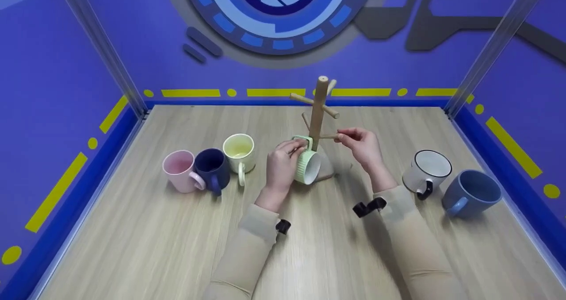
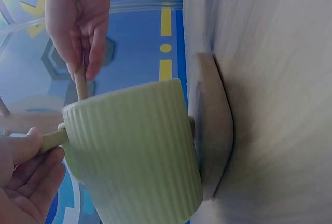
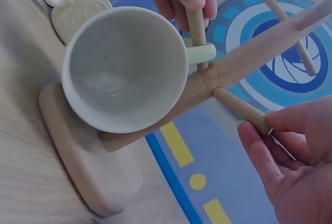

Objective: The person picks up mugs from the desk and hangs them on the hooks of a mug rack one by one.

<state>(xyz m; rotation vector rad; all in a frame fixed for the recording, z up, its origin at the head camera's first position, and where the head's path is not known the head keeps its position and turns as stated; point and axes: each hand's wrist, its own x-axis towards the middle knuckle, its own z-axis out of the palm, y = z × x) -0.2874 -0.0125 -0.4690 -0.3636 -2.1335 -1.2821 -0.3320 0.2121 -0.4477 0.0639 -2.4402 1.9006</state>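
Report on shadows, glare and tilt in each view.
Head view: a soft shadow falls on the table beside the right sleeve; left wrist view: slightly hazy and turned sideways, the table running up the right side; right wrist view: tilted too, with small faint glints inside the green mug.

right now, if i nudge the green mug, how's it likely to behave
The green mug would probably swing, since its handle is looped over a peg. Its ribbed outside may make it fairly easy to grip. The shiny inside suggests glazed ceramic, so it is likely stiff and could chip if dropped.
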